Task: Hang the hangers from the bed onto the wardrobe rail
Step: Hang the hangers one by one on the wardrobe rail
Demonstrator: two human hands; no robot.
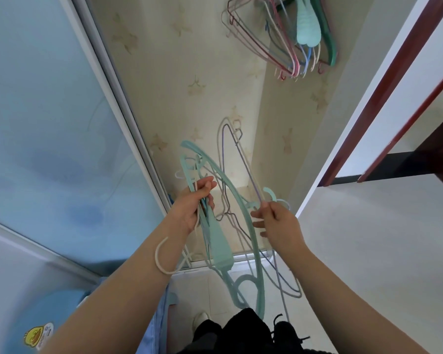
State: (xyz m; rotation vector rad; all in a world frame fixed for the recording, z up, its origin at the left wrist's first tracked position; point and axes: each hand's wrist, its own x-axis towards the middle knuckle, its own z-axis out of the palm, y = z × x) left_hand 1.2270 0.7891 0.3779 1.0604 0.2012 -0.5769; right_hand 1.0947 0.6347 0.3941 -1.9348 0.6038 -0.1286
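The wardrobe (195, 80) stands open ahead, its papered back wall filling the middle of the view, a frosted sliding door (49, 123) to the left. High at the upper right, a cluster of hung hangers (292, 39) dangles, presumably from the rail; the rail itself is cut off by the frame edge and cannot be seen.

Below, between the two forearms, is a bundle of hangers (230, 213), several tangled together, their long axes running roughly up and down in the view, from near the knees up toward the back wall. The hung cluster lies up and to the right of this bundle, well apart from it, so the coming move is a lift up and rightward, on the right hand's side.

The left hand (189, 208) grips the bundle near its upper left, fingers curled around several wires and a broad teal hanger (219, 249). The right hand (279, 223) pinches a thin hanger near its hook (270, 194), seemingly drawing one free of the tangle. Both arms reach forward, elbows low.
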